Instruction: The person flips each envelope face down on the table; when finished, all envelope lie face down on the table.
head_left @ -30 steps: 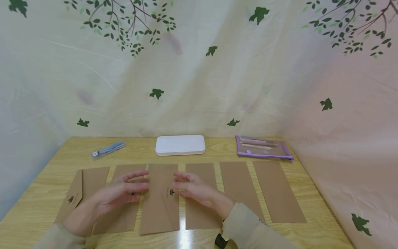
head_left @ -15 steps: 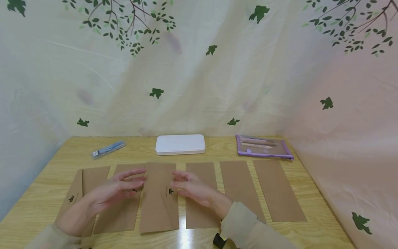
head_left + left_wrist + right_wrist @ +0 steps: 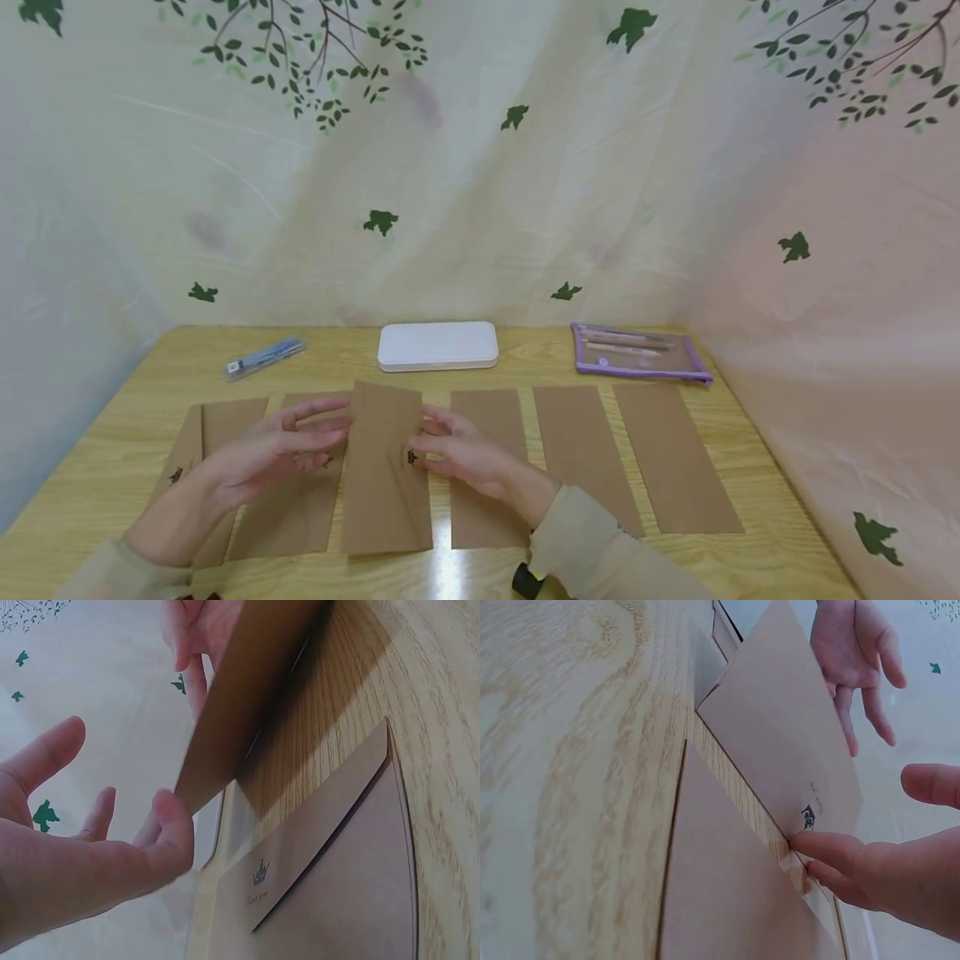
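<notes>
- Left hand (image 3: 273, 454), nearer than the case and left of it: fingers loosely spread, one fingertip against the raised envelope's left edge.
- Right hand (image 3: 483, 458), nearer than the case, just right of its middle: fingers relaxed and apart, tips at the envelope's right edge beside the crown (image 3: 808, 817); no pinch shows.
- Raised envelope (image 3: 382, 500), nearer than the case, slightly left of its middle: tilted, left side up, right edge low, at or near the table (image 3: 780, 567). The step seems to be tilting it; best to brace the right edge lightly as a hinge and lift the left evenly, since pushing at one point may bend the paper.
- Two left envelopes (image 3: 288, 525), nearer than the case and left of it, and three brown sheets (image 3: 581, 433), nearer and right: gaps are narrow, so low fingers could drag a neighbour.
- Case (image 3: 437, 346), white, closed.
- Packet (image 3: 264, 359) left of the case, pouch (image 3: 637, 357) right: neither obstructs.
- Backdrop (image 3: 450, 275) behind the case.
</notes>
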Demonstrator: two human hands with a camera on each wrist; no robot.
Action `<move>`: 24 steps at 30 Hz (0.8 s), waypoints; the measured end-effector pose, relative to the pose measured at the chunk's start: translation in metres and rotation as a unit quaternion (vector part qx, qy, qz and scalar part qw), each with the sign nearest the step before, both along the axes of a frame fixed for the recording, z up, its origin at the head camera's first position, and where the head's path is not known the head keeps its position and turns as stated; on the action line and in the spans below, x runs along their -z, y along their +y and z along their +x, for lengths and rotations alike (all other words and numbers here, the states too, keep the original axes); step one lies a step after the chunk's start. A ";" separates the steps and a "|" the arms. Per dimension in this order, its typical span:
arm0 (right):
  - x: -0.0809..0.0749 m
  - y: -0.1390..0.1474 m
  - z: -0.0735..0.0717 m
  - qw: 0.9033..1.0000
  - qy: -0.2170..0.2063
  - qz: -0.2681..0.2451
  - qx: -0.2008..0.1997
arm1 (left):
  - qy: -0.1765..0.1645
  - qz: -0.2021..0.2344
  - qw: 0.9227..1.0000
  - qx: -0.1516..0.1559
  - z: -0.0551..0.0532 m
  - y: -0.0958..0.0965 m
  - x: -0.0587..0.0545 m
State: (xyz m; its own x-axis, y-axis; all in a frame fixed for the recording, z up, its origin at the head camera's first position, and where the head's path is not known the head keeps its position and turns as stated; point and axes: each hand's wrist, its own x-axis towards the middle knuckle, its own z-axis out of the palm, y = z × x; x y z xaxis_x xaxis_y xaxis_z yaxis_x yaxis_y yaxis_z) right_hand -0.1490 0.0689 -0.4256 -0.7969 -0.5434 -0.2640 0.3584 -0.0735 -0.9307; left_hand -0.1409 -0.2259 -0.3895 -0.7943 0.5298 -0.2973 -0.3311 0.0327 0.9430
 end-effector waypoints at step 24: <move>-0.002 -0.010 0.009 1.000 0.011 0.005 0.007 | -0.047 0.055 0.997 0.023 0.003 0.014 0.012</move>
